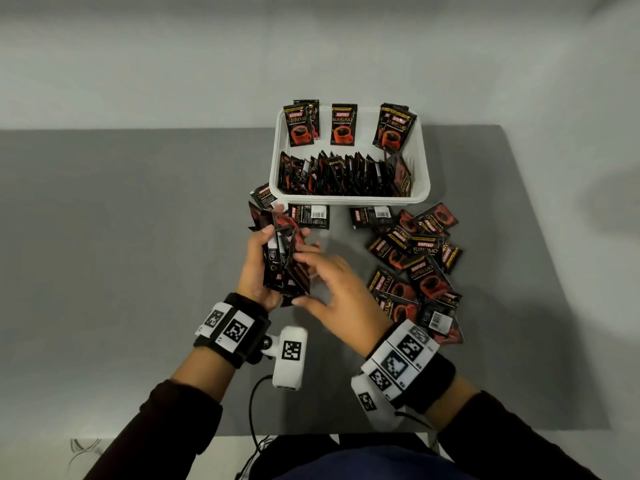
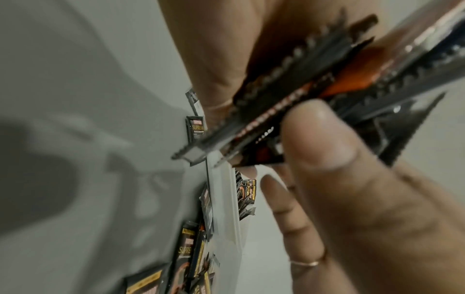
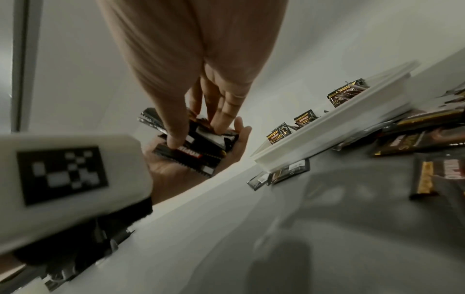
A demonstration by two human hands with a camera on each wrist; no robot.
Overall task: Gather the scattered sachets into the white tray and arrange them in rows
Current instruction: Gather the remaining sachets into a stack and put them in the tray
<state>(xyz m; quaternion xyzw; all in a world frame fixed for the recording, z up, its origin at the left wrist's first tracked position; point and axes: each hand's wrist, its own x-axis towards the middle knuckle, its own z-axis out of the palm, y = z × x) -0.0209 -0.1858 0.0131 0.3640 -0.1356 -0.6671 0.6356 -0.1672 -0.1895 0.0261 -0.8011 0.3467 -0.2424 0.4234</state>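
Note:
My left hand (image 1: 285, 233) grips a thick stack of black-and-red coffee sachets (image 1: 282, 261) upright above the grey table, thumb on one side and fingers on the other. The same stack (image 2: 289, 103) fills the left wrist view, its serrated edges fanned. My right hand (image 1: 299, 278) rests straight fingers and its thumb against the face of the stack (image 3: 201, 147). The white tray (image 1: 346, 200) lies just beyond; it holds a packed row of sachets (image 1: 346, 174) at the front and a few more (image 1: 343, 124) leaning on the back wall.
A loose pile of sachets (image 1: 415, 265) lies on the table right of my hands, reaching to my right wrist. Three single sachets (image 1: 310, 216) lie along the tray's front wall. The table's right edge (image 1: 554, 271) runs close behind the pile.

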